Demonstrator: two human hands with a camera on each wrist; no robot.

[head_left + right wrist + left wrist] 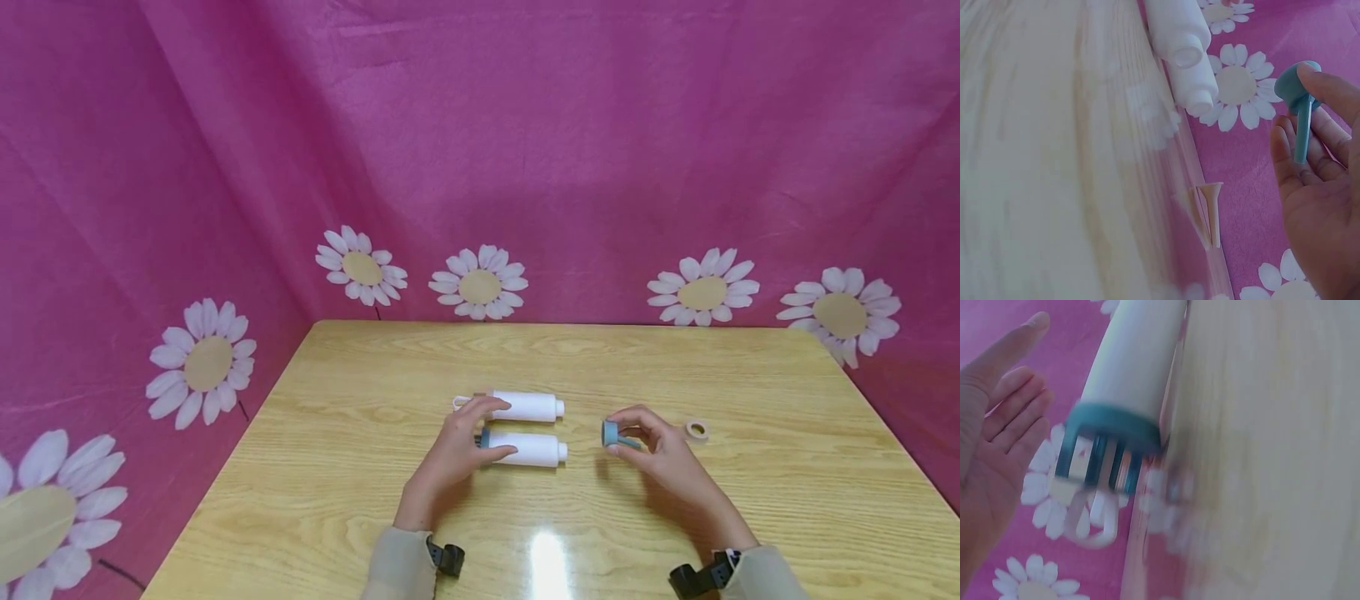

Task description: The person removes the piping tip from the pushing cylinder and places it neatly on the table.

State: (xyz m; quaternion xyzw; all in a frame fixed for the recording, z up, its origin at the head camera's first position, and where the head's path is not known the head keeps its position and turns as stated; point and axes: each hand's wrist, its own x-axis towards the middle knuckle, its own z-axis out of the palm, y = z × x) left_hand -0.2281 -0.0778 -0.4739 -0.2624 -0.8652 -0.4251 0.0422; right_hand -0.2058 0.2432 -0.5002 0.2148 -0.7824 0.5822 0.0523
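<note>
In the head view, two white bottles lie on their sides on the table, one nearer and one farther, necks to the right. At the nearer bottle's left end is a teal slotted collar; a white loop shows beyond it. My left hand is spread around that end, thumb and fingers apart; the left wrist view shows its fingers extended, off the bottle. To the right of the bottles, my right hand pinches a small teal cap-like piece with a thin stem between thumb and fingers.
A small beige ring sits on the wood-grain table just beyond the right hand. Behind the table hangs a pink curtain with white flowers. Dark straps with cameras are on the wrists.
</note>
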